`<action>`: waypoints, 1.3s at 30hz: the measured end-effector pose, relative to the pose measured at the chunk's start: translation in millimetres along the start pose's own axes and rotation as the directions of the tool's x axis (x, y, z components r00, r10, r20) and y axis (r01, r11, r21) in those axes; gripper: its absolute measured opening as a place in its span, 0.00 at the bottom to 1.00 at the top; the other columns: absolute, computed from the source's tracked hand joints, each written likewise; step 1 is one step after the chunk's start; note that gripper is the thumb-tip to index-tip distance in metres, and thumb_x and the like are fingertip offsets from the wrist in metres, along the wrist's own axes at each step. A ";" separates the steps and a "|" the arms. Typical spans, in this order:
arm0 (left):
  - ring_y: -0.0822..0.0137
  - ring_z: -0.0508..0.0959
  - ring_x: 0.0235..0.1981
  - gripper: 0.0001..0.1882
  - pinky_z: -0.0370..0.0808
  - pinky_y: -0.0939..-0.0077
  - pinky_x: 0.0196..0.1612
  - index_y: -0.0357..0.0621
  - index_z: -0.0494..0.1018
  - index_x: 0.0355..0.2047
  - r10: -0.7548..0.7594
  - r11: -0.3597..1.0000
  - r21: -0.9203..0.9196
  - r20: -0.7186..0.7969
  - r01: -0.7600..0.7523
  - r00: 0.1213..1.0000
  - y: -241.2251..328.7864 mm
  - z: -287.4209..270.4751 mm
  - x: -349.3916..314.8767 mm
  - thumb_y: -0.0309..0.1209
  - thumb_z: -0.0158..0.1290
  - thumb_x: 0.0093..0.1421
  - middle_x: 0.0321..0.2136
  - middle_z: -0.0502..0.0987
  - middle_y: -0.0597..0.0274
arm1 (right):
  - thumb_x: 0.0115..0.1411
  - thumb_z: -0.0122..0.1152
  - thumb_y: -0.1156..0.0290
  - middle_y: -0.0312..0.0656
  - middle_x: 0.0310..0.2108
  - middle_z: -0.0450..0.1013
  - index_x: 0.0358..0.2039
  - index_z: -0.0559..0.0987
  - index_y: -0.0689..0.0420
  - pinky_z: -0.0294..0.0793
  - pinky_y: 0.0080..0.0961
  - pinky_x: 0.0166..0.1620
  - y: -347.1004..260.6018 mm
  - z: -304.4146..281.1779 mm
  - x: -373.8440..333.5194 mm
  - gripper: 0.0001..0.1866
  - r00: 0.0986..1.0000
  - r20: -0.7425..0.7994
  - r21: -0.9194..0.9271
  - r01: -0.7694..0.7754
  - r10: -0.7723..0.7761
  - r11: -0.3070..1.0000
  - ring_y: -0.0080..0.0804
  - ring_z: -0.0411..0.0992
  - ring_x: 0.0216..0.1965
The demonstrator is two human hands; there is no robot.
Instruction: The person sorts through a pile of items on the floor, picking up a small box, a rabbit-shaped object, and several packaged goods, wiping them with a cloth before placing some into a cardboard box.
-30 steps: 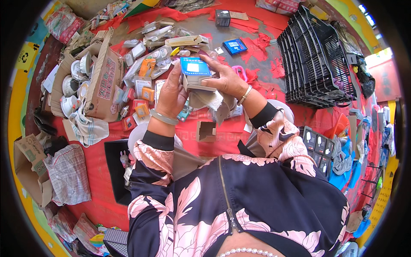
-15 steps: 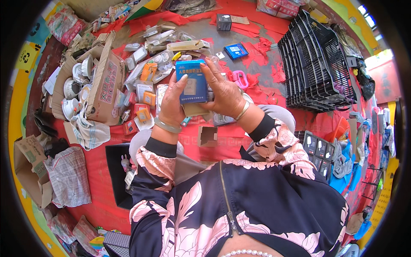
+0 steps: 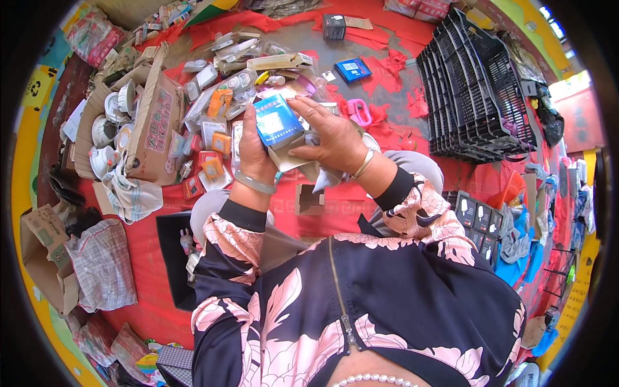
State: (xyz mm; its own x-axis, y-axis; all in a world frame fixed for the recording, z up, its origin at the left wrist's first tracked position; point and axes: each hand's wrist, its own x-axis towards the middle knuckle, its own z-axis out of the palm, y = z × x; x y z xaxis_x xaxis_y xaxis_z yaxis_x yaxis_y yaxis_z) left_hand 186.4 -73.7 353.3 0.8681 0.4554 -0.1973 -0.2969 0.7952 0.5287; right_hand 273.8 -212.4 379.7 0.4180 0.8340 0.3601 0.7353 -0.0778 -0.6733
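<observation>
A small blue cardboard box (image 3: pixel 278 120) is held up between my two hands, tilted, its printed face catching the light. My left hand (image 3: pixel 256 151) wraps round its left side. My right hand (image 3: pixel 336 140) grips its right edge, with the thumb by the pale flap (image 3: pixel 287 155) that sticks out at the near end. Whether anything is inside the box cannot be seen. Below the hands stands a small open brown carton (image 3: pixel 311 198) on the red cloth. Just beyond lies a heap of packaged small goods (image 3: pixel 242 80), some with orange labels.
A large cardboard box (image 3: pixel 147 132) holding white round fixtures stands at the left. At the right are black plastic crates (image 3: pixel 474 90). Another blue box (image 3: pixel 353 69), a pink-handled brush (image 3: pixel 359 113) and a small black box (image 3: pixel 334 27) lie farther off. A black tray (image 3: pixel 175 258) is beside my left arm.
The blue box has shifted slightly left and tilted, so its pale near flap shows more. My right hand has moved down along its edge.
</observation>
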 end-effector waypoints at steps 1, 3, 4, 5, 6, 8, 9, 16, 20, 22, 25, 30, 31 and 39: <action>0.62 0.77 0.35 0.23 0.75 0.68 0.40 0.40 0.68 0.43 0.009 1.000 -0.006 -0.040 -0.009 0.999 -1.5 -3.4 3.3 0.48 0.43 0.61 0.36 0.75 0.57 | 0.43 0.68 0.63 0.47 0.55 0.63 0.57 0.63 0.52 0.69 0.31 0.49 -3.1 -1.8 -0.8 0.39 0.999 0.030 -0.045 -0.027 0.028 0.999 0.44 0.67 0.51; 0.62 0.77 0.33 0.22 0.75 0.67 0.39 0.40 0.69 0.42 0.002 1.000 0.013 -0.109 -0.001 0.994 -3.4 -13.3 10.1 0.48 0.42 0.62 0.34 0.76 0.57 | 0.42 0.67 0.62 0.46 0.52 0.65 0.55 0.65 0.51 0.71 0.33 0.45 -2.2 -1.0 -1.6 0.37 0.999 0.034 -0.094 -0.012 0.016 0.996 0.44 0.69 0.47; 0.62 0.77 0.33 0.22 0.75 0.67 0.39 0.40 0.69 0.41 0.008 1.000 0.025 -0.125 -0.005 0.992 -4.7 -18.9 11.9 0.48 0.42 0.62 0.34 0.76 0.57 | 0.42 0.67 0.62 0.45 0.51 0.66 0.54 0.66 0.51 0.72 0.34 0.43 -1.7 0.0 -1.9 0.36 0.999 0.036 -0.116 -0.004 0.008 0.993 0.44 0.70 0.45; 0.62 0.77 0.33 0.22 0.75 0.67 0.39 0.40 0.69 0.41 0.013 0.999 0.038 -0.141 -0.008 0.990 -6.4 -24.5 13.4 0.48 0.42 0.62 0.34 0.76 0.57 | 0.43 0.66 0.62 0.44 0.48 0.68 0.52 0.67 0.51 0.72 0.33 0.41 -1.5 1.3 -2.0 0.34 0.999 0.035 -0.144 -0.008 0.013 0.990 0.43 0.71 0.43; 0.62 0.77 0.33 0.23 0.75 0.67 0.39 0.40 0.69 0.41 0.015 0.999 0.051 -0.152 -0.008 0.988 -7.2 -25.3 14.8 0.48 0.43 0.61 0.33 0.76 0.57 | 0.43 0.65 0.62 0.44 0.46 0.70 0.50 0.69 0.51 0.73 0.33 0.39 -1.4 1.4 -2.0 0.32 0.999 0.029 -0.177 -0.014 0.020 0.984 0.43 0.72 0.40; 0.62 0.78 0.32 0.22 0.75 0.67 0.39 0.40 0.69 0.40 -0.011 0.999 0.046 -0.172 0.019 0.985 -8.4 -27.6 16.3 0.48 0.43 0.61 0.33 0.76 0.56 | 0.44 0.64 0.63 0.43 0.40 0.72 0.47 0.71 0.52 0.74 0.32 0.35 -3.2 2.3 -3.5 0.27 1.000 0.007 -0.231 -0.019 0.021 0.973 0.41 0.73 0.36; 0.62 0.78 0.32 0.22 0.75 0.67 0.39 0.40 0.69 0.40 -0.018 0.998 0.050 -0.176 0.027 0.984 -8.2 -27.8 16.7 0.48 0.43 0.61 0.33 0.76 0.56 | 0.45 0.63 0.64 0.42 0.38 0.73 0.45 0.72 0.52 0.74 0.31 0.34 -4.7 2.6 -4.0 0.24 1.000 -0.010 -0.253 -0.015 0.013 0.967 0.41 0.74 0.35; 0.59 0.78 0.33 0.21 0.76 0.65 0.40 0.38 0.70 0.40 -0.049 0.995 0.081 -0.179 0.065 0.983 6.1 -41.3 19.4 0.44 0.39 0.62 0.35 0.77 0.53 | 0.49 0.59 0.66 0.42 0.33 0.74 0.38 0.75 0.52 0.74 0.29 0.32 3.4 0.4 -2.1 0.14 0.977 -0.167 -0.141 0.105 -0.128 0.984 0.40 0.74 0.33; 0.65 0.76 0.28 0.17 0.75 0.69 0.32 0.41 0.68 0.34 0.137 0.976 0.205 -0.311 -0.074 0.941 -6.2 -29.5 18.9 0.44 0.43 0.61 0.27 0.75 0.59 | 0.50 0.61 0.56 0.46 0.33 0.74 0.42 0.72 0.52 0.72 0.34 0.36 -0.7 4.9 -3.7 0.21 0.963 0.031 -0.103 -0.264 0.268 0.959 0.44 0.74 0.34; 0.67 0.76 0.27 0.17 0.74 0.72 0.31 0.41 0.68 0.34 0.273 0.930 0.324 -0.294 -0.174 0.916 -9.7 -32.2 20.8 0.44 0.43 0.61 0.27 0.74 0.61 | 0.49 0.61 0.52 0.49 0.32 0.75 0.45 0.70 0.54 0.72 0.37 0.37 1.8 6.1 -3.0 0.26 0.945 0.153 -0.117 -0.272 0.288 0.955 0.46 0.74 0.35; 0.65 0.77 0.27 0.18 0.75 0.72 0.32 0.40 0.70 0.34 0.264 0.920 0.360 -0.280 -0.154 0.923 -3.5 -24.9 15.8 0.43 0.41 0.62 0.27 0.76 0.60 | 0.49 0.59 0.58 0.49 0.29 0.74 0.44 0.71 0.56 0.71 0.38 0.37 13.4 6.6 -2.5 0.24 0.966 0.170 -0.045 -0.188 0.193 0.981 0.47 0.73 0.33; 0.61 0.78 0.28 0.17 0.76 0.66 0.34 0.42 0.69 0.35 0.006 0.990 0.136 -0.301 0.037 0.954 -4.9 -59.8 28.9 0.44 0.43 0.62 0.29 0.76 0.56 | 0.50 0.52 0.75 0.43 0.27 0.74 0.45 0.70 0.55 0.71 0.24 0.33 9.1 3.7 -0.4 0.18 0.953 0.191 0.178 -0.269 0.235 0.947 0.30 0.73 0.27; 0.60 0.78 0.28 0.17 0.76 0.66 0.34 0.42 0.69 0.35 -0.078 0.985 0.120 -0.319 0.122 0.945 -5.9 -59.9 29.5 0.44 0.43 0.62 0.29 0.76 0.56 | 0.50 0.52 0.76 0.42 0.25 0.73 0.44 0.70 0.55 0.70 0.22 0.31 9.7 3.7 -0.3 0.18 0.951 0.174 0.196 -0.288 0.255 0.938 0.27 0.72 0.26; 0.58 0.78 0.31 0.25 0.76 0.65 0.38 0.37 0.71 0.38 -0.253 0.948 0.141 -0.208 0.285 0.945 -2.7 -31.3 13.4 0.48 0.40 0.62 0.32 0.77 0.52 | 0.51 0.48 0.82 0.33 0.21 0.68 0.37 0.74 0.55 0.65 0.15 0.27 9.3 1.6 -3.6 0.13 0.979 0.044 0.538 -0.189 0.197 0.821 0.14 0.65 0.24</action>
State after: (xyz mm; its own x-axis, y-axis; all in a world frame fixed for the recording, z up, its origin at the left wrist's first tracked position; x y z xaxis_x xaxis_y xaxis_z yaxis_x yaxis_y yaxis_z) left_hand 186.3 -57.2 323.5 0.8124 0.3128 -0.4920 0.0218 0.8270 0.5618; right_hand 278.3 -215.3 371.1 0.5309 0.8254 0.1921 0.2378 0.0725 -0.9686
